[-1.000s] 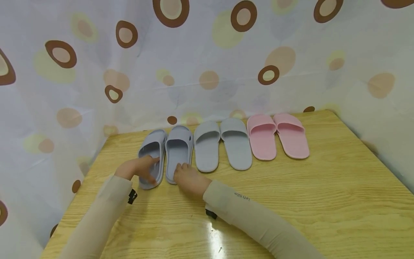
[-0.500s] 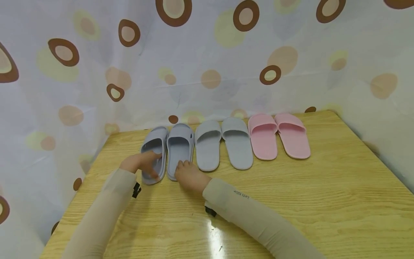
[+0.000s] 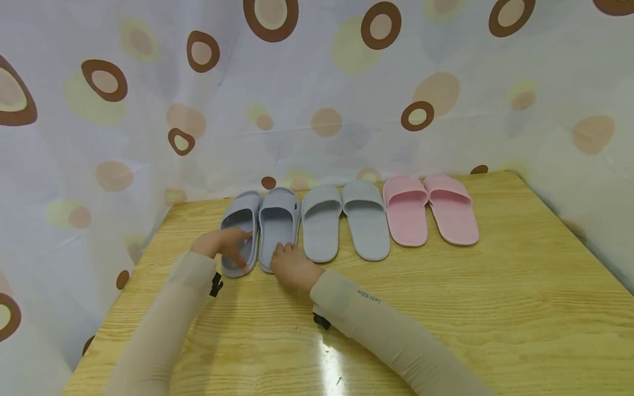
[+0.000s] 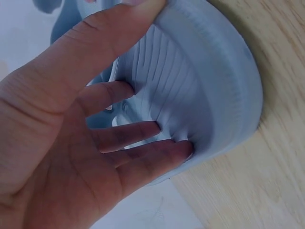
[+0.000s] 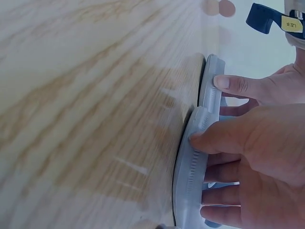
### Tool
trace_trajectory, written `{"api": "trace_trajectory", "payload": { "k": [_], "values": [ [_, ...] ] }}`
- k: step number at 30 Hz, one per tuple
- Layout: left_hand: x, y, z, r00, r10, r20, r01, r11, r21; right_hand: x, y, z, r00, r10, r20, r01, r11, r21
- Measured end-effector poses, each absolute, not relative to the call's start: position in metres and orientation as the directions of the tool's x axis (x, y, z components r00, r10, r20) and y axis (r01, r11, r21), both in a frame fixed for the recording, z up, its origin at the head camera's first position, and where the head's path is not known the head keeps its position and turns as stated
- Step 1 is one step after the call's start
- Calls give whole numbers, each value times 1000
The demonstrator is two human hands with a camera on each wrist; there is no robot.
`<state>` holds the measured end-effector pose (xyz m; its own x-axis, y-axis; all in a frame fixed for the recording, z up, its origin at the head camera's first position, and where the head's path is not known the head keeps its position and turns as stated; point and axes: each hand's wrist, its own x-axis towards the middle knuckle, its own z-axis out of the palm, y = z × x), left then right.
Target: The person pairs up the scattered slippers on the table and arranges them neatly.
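Two lavender-grey slippers lie side by side at the left end of a row. My left hand [image 3: 225, 246] is at the heel of the leftmost slipper [image 3: 240, 219]. In the left wrist view, its fingertips press on the ridged insole [image 4: 167, 81] while the thumb lies over the heel rim. My right hand [image 3: 292, 267] holds the heel of the neighbouring slipper [image 3: 275, 226]. Its thumb rests against the outer heel edge [image 5: 188, 176] in the right wrist view, with the fingers over the inside. Both soles appear flat on the table.
To the right stand a pair of light grey slippers [image 3: 322, 231] and a pair of pink slippers [image 3: 407, 217]. All sit on a wood-grain table [image 3: 446, 308]. A patterned cloth [image 3: 297, 71] rises behind the table's far edge.
Both hands have moved slightly away, toward the cloth, and the two lavender-grey slippers have slid back with them. The light grey and pink slippers stay in place; the view has shifted a little.
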<state>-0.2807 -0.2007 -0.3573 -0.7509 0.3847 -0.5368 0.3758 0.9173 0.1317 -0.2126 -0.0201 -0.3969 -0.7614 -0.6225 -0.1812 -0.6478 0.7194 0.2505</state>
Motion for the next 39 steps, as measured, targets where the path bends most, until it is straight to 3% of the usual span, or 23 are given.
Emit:
{"api": "trace_trajectory", "payload": {
  "k": [26, 39],
  "values": [
    [-286, -187, -355, -800, 206, -564, 178, 978, 104, -222, -21, -395, -775, -588, -233, -628, 760, 169],
    [-279, -192, -356, -816, 128, -563, 29, 983, 181, -225, -13, -401, -747, -633, -202, -662, 736, 143]
  ]
}}
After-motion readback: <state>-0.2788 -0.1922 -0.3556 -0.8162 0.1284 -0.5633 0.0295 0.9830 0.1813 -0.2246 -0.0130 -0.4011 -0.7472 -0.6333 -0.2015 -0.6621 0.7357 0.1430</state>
